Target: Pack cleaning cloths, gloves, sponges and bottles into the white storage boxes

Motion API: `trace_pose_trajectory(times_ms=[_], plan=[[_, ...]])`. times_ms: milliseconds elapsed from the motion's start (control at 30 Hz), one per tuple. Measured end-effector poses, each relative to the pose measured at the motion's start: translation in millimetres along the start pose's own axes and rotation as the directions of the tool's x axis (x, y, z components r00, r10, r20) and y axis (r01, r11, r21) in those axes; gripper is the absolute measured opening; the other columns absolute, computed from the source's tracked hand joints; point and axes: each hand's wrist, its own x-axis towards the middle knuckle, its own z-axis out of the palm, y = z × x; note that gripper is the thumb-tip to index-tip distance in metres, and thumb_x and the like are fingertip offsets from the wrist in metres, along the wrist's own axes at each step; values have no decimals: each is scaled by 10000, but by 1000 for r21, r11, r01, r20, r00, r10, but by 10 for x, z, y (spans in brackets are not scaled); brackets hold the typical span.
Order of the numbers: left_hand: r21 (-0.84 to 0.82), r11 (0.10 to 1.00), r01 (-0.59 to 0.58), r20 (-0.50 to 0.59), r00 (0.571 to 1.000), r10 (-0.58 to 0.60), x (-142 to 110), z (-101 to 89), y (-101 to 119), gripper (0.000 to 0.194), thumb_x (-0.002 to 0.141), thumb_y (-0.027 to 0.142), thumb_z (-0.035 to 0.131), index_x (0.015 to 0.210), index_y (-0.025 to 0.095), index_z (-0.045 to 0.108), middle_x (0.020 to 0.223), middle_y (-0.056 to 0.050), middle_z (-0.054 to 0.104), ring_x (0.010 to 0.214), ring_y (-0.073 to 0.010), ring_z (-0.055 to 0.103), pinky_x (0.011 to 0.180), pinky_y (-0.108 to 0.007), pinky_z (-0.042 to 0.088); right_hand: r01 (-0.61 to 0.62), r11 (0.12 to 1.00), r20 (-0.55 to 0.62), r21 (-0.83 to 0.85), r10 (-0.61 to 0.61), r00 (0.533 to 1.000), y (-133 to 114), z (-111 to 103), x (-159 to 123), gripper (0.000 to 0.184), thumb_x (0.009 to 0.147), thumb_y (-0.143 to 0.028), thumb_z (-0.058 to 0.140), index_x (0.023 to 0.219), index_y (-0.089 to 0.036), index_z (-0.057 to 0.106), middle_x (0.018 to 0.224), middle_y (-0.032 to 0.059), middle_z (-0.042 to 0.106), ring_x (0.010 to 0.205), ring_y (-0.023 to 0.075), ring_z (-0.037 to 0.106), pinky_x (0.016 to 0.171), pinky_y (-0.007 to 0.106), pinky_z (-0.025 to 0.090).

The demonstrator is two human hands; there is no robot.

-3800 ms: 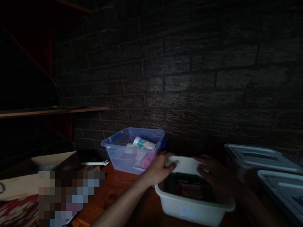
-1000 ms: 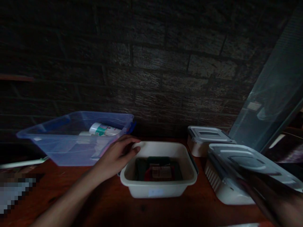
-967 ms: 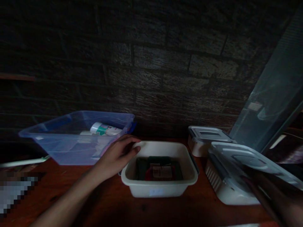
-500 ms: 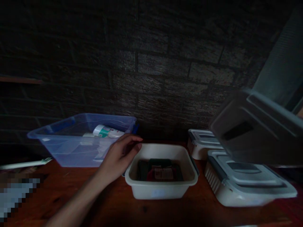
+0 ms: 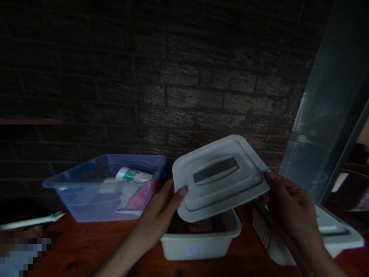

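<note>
You held the lid (image 5: 220, 173) tilted above the open white box (image 5: 198, 245).
Your left hand (image 5: 157, 212) pinched its left end, your right hand (image 5: 294, 209) its right edge; it seemed light, stiff, perhaps slippery, best held by the rim at both ends.

A reddish-brown wooden worktop (image 5: 95, 238), dimly lit, supported, from left to right, a translucent blue-tinted bin (image 5: 92, 204), an upright white tub (image 5: 216, 246) with a pale label (image 5: 195, 250) on its front wall, and a lidded white box (image 5: 337, 232), partly hidden from view. Wood showed between the tub and the box.
</note>
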Motion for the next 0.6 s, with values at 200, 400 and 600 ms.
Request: trace_pose_trajectory(times_ms=[200,400,600], plan=[[27,1000,10,-43,999,-9,13,-174,-40,509,1031,446,434,1468,201,521,1436,-92,626,1319,-322,577,1091,-500,477,-343,939,308,0,326,894,317,10,-167,383,883,-455,736,1114,-169,627,616,-3,638,477,137,556,471,240,482],[50,998,31,14,999,-31,-43,-255,-162,476,1030,426,446,1440,208,553,1376,-74,672,1230,-292,645,1005,-410,536,-246,909,299,-336,351,888,456,-5,-278,825,919,-598,603,1542,-121,350,544,-30,593,372,133,478,362,212,359],[176,983,50,44,997,-58,-56,-277,-205,470,1022,459,434,1354,197,639,1304,-84,714,1089,-289,706,939,-391,559,-37,839,418,-542,308,855,502,-45,-190,693,973,-571,499,1472,-89,493,511,-18,595,474,185,592,436,244,422]])
